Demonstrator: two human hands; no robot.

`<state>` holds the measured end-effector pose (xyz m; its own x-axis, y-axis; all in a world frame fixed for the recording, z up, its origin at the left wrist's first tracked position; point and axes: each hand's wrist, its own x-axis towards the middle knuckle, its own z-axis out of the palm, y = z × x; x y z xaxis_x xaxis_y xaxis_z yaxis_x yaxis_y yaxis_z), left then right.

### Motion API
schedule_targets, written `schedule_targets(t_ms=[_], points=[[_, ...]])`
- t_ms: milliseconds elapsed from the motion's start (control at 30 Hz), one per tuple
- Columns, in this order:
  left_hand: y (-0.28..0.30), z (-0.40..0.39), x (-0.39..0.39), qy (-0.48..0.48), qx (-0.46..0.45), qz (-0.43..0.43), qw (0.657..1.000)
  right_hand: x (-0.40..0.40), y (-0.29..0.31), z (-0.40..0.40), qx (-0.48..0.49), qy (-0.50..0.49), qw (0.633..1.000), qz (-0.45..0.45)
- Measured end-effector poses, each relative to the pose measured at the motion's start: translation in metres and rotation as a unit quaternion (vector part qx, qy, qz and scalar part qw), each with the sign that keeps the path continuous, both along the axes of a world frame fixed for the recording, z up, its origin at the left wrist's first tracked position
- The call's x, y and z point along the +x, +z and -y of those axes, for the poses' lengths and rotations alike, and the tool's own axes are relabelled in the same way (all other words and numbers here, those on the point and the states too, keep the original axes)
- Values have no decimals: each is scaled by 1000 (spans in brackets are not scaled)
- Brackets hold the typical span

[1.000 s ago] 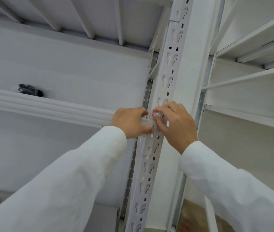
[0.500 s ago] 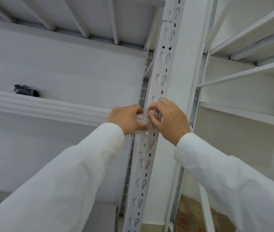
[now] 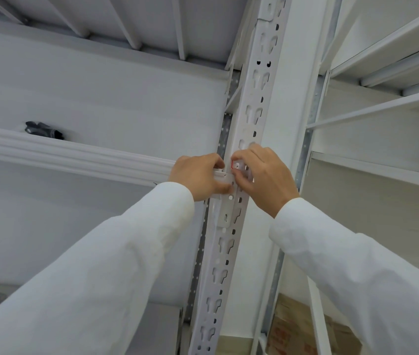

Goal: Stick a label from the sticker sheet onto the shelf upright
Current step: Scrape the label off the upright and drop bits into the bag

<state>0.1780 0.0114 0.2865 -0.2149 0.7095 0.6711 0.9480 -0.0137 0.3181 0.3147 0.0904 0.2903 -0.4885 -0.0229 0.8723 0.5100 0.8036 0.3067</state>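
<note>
The white perforated shelf upright (image 3: 228, 239) runs up the middle of the view. At mid height both hands meet on it. My left hand (image 3: 198, 175) grips a small white sticker sheet (image 3: 222, 175) against the upright's left edge. My right hand (image 3: 267, 175) pinches a small label with a red edge (image 3: 237, 165) between index finger and thumb, flat on the upright's face. Most of the label is hidden under the fingers. Both arms are in white sleeves.
A white shelf beam (image 3: 75, 157) runs left from the upright, with a dark object (image 3: 44, 129) lying on the shelf above it. A second white shelving unit (image 3: 382, 170) stands to the right. Cardboard boxes (image 3: 305, 329) sit low on the right.
Both hands stay at the same spot on the upright, with the label between the right fingers. Only the view has shifted slightly.
</note>
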Motion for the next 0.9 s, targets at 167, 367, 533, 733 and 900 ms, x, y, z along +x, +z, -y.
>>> schedule_targets(t_ms=[167, 367, 533, 733, 900], points=[[0, 0, 0, 1, 3, -6, 1000, 2, 3, 1, -8, 3, 1000, 3], [1, 2, 3, 5, -5, -14, 1000, -2, 13, 8, -8, -13, 1000, 23], [3, 5, 5, 8, 0, -11, 1000, -1, 16, 6, 10, -26, 997, 78], [1, 4, 3, 1, -4, -5, 1000, 9, 24, 4, -56, 3, 997, 51], [1, 4, 3, 6, -2, -18, 1000, 6, 21, 5, 4, -22, 998, 54]])
